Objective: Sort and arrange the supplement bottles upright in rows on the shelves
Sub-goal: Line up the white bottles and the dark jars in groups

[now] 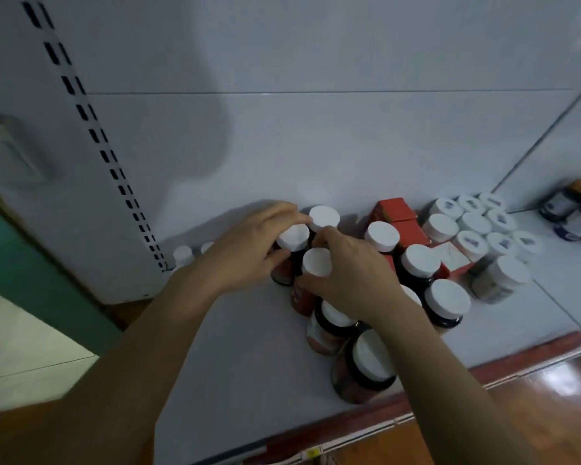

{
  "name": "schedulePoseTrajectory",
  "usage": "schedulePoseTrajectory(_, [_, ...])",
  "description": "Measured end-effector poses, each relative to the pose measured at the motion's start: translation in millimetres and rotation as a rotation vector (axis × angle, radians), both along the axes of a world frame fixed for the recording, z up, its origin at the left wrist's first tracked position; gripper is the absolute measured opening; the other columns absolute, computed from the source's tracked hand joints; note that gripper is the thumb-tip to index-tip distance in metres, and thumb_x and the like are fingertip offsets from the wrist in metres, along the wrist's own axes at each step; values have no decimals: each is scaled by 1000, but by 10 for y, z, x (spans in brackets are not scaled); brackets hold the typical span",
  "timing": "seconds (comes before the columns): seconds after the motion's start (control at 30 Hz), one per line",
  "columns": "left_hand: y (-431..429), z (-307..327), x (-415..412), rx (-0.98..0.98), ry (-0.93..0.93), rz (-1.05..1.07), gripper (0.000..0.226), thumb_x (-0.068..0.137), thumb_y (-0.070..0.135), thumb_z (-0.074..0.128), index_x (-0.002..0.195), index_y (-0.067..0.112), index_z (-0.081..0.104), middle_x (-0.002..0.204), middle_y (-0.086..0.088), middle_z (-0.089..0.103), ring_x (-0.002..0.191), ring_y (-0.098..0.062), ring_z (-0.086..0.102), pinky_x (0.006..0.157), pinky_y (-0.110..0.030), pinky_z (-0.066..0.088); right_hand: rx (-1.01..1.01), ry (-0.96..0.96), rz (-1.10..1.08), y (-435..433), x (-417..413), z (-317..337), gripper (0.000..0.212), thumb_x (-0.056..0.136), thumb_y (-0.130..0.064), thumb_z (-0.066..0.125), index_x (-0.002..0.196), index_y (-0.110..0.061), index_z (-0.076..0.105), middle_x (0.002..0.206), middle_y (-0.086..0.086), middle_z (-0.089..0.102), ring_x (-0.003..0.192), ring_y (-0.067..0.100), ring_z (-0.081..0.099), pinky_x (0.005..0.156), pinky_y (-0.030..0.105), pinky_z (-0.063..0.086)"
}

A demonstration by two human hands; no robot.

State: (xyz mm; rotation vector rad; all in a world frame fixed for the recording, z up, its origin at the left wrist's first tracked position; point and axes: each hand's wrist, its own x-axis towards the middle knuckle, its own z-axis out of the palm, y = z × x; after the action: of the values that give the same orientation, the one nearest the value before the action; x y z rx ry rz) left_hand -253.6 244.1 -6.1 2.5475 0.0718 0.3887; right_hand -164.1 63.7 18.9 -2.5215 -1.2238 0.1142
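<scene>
Several dark supplement bottles with white caps and red labels stand upright on a white shelf (235,347). My left hand (249,246) grips one of them (293,237), fingers curled round its cap and neck. My right hand (349,273) grips the bottle just in front of it (316,261). A third bottle (324,217) stands behind these two, against the back wall. More of the same bottles (446,298) stand to the right and in front (371,359), partly hidden by my right wrist.
Red boxes (394,211) stand behind the bottles. A block of white-capped jars (473,224) fills the right part of the shelf. Two small white bottles (183,255) stand at the far left. The shelf's red front edge (483,367) runs along the bottom right.
</scene>
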Motion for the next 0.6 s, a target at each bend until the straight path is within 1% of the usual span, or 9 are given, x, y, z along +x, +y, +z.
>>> schedulePoseTrajectory(0.03, [3,-31,58,-12,29,-43,53,92,9,68,139,30,53,146,7,48,134,-12,46,109,-32,41,25,-13,8,-12,-11,14,44,81,-42,73,115,-22,55,103,-1,68,93,24,65,74,40,52])
schedulePoseTrajectory(0.1, [22,-107,91,-16,3,-53,51,88,6,70,132,28,56,134,9,54,122,-9,52,102,-35,45,123,6,-5,-80,-12,62,43,83,-36,73,119,-22,54,104,-1,68,93,22,64,74,40,53])
schedulePoseTrajectory(0.2, [0,-123,9,-54,-122,105,45,85,5,74,123,23,58,121,6,54,109,-9,52,91,-41,50,402,108,-88,-267,17,189,46,87,-35,72,126,-23,51,108,-4,65,95,16,61,77,34,52])
schedulePoseTrajectory(0.27, [-100,-10,-86,-111,-262,279,43,87,5,72,124,20,58,122,6,51,109,-9,51,88,-39,53,574,138,-141,-435,84,273,45,89,-36,71,127,-25,50,105,-9,63,94,10,60,76,28,51])
schedulePoseTrajectory(0.37, [-371,280,-219,-247,-459,475,41,93,13,69,128,27,54,127,3,49,111,-12,52,83,-24,52,785,184,-211,-745,282,352,42,93,-33,68,129,-27,47,101,-14,60,91,0,60,73,20,50])
schedulePoseTrajectory(0.43, [-624,463,-235,-268,-545,502,41,94,14,69,125,34,51,130,-2,52,111,-15,55,80,-21,53,960,209,-259,-986,435,378,35,97,-28,64,128,-22,47,99,-14,59,85,-4,61,68,16,49])
schedulePoseTrajectory(0.5, [-939,597,-189,-350,-600,490,41,92,16,70,124,32,50,132,-2,54,111,-13,58,80,-16,54,1169,273,-332,-1278,624,380,29,101,-22,60,126,-15,47,101,-12,56,83,-7,61,67,16,50])
schedulePoseTrajectory(0.53, [-1113,644,-134,-398,-625,486,40,90,19,70,124,30,51,132,0,55,113,-13,60,81,-18,55,1261,337,-377,-1440,743,372,29,101,-22,60,126,-15,47,104,-10,55,84,-7,62,69,17,52])
schedulePoseTrajectory(0.6, [-1508,691,38,-478,-661,492,38,88,27,68,123,32,53,129,10,58,118,-20,63,80,-29,60,1376,526,-474,-1806,1025,352,36,95,-31,69,125,-22,52,112,-3,57,90,-2,67,77,24,57])
